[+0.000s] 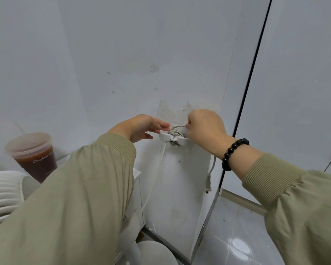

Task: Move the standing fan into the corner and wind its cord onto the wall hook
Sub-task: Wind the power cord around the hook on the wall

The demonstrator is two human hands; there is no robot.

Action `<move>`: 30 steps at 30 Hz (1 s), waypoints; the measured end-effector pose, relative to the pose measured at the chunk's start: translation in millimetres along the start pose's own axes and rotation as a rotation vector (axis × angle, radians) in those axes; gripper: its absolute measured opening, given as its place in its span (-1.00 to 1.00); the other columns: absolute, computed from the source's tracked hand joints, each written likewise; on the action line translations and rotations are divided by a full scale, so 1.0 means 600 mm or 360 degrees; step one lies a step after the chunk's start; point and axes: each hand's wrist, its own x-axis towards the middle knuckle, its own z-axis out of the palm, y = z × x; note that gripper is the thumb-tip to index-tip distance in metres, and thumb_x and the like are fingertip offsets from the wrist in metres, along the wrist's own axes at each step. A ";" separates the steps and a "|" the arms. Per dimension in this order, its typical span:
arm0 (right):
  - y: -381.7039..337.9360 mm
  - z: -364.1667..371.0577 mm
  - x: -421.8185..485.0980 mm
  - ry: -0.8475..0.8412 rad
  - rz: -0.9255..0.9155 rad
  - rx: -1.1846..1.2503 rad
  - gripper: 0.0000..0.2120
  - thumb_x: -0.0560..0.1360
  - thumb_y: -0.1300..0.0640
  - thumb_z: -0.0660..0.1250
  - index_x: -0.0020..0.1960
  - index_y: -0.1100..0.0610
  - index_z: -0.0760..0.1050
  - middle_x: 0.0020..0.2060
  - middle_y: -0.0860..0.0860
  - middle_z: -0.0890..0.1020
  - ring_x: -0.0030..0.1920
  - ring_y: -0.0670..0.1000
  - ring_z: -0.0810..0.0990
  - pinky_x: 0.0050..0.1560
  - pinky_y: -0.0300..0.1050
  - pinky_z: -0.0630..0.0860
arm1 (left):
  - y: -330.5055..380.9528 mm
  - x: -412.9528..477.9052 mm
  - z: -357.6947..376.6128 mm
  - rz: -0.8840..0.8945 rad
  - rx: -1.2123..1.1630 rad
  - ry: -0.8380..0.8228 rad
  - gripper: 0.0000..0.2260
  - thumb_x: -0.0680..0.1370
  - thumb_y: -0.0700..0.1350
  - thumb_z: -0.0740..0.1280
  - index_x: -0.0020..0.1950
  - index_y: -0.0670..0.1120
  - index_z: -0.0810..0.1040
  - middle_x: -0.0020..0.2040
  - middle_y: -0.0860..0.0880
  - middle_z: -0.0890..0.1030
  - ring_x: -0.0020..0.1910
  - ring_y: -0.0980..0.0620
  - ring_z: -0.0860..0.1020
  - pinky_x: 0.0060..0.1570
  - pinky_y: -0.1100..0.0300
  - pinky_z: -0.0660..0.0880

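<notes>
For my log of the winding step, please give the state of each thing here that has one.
cord: partly wound on wall hook, one stretch hanging
wall hook: mounted, carrying the coil
plug end: hanging loose
left hand: fingers straight, at the coil
right hand: pinches the cord
cup: upright, lidded

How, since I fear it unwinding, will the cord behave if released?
Probably floppy: the cord hangs in a slack curve below the hook. Seemingly thin and light. The coil might loosen once the right hand stops pinching it.
</notes>
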 end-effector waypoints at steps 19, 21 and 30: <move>0.026 0.045 -0.057 -0.0088 -0.0108 -0.0419 -0.70 0.49 0.33 0.19 -0.36 0.15 0.19 -0.18 0.11 0.60 -0.28 0.15 0.39 -0.31 -0.10 0.25 | 0.002 -0.007 0.008 -0.0135 0.0034 -0.0079 -0.73 0.54 -0.32 0.15 0.11 -0.13 0.57 -0.20 -0.07 0.59 -0.30 0.07 0.51 -0.27 0.24 0.44; 0.020 0.053 -0.064 -0.0113 -0.0110 -0.0425 -0.79 0.46 0.38 0.17 -0.28 0.15 0.31 -0.12 0.11 0.61 -0.20 0.18 0.51 -0.30 -0.10 0.26 | 0.004 -0.009 0.011 -0.0151 0.0060 -0.0168 -0.72 0.55 -0.31 0.15 0.14 -0.11 0.57 -0.18 -0.07 0.59 -0.29 0.07 0.51 -0.26 0.24 0.46; 0.031 0.086 -0.074 -0.0126 0.0047 -0.0184 -0.60 0.51 0.33 0.15 -0.40 0.09 0.06 -0.46 0.00 0.21 -0.37 0.13 0.31 -0.48 -0.13 0.11 | 0.018 -0.015 0.043 -0.0238 0.0267 -0.0623 -0.58 0.57 -0.31 0.13 0.35 0.04 0.41 -0.17 -0.08 0.64 -0.28 0.04 0.54 -0.25 0.21 0.49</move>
